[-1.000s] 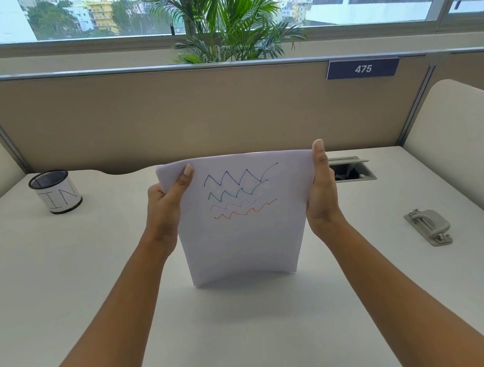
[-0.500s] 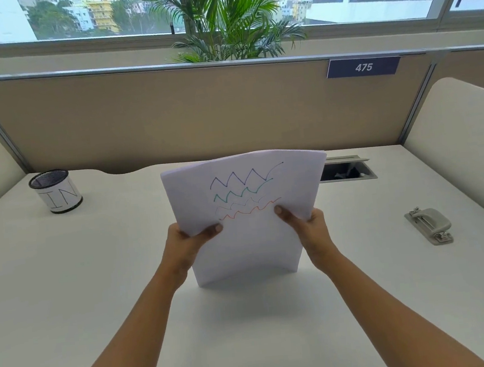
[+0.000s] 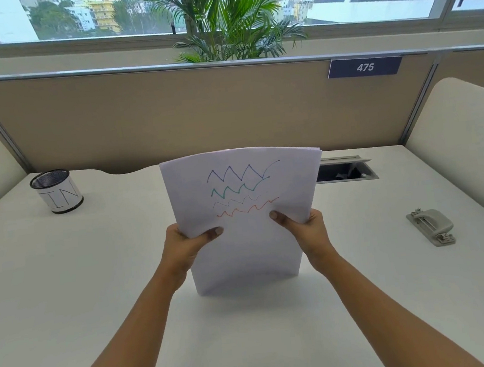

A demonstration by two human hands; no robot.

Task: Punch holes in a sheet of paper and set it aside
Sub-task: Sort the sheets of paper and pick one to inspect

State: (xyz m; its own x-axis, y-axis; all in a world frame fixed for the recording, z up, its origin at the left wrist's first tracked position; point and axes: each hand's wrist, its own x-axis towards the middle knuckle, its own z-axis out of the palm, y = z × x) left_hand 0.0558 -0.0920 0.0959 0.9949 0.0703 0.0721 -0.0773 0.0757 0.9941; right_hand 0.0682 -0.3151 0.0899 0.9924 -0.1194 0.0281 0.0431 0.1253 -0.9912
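White paper (image 3: pixel 248 251) upright at frame centre, lower edge on the bench (image 3: pixel 95 273).
Bowed; zigzags in blue, green, grey, orange; left hand (image 3: pixel 181 246) and right hand (image 3: pixel 308 230) pinch its sides.

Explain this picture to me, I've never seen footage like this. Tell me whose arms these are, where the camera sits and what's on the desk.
No machine here: a person wears a camera on the head, looking down at their own bare arms. The left hand and right hand each pinch a side of an upright white paper bearing coloured zigzags. On the pale desk sit a grey hole punch, right, and a mesh cup marked IN, left.
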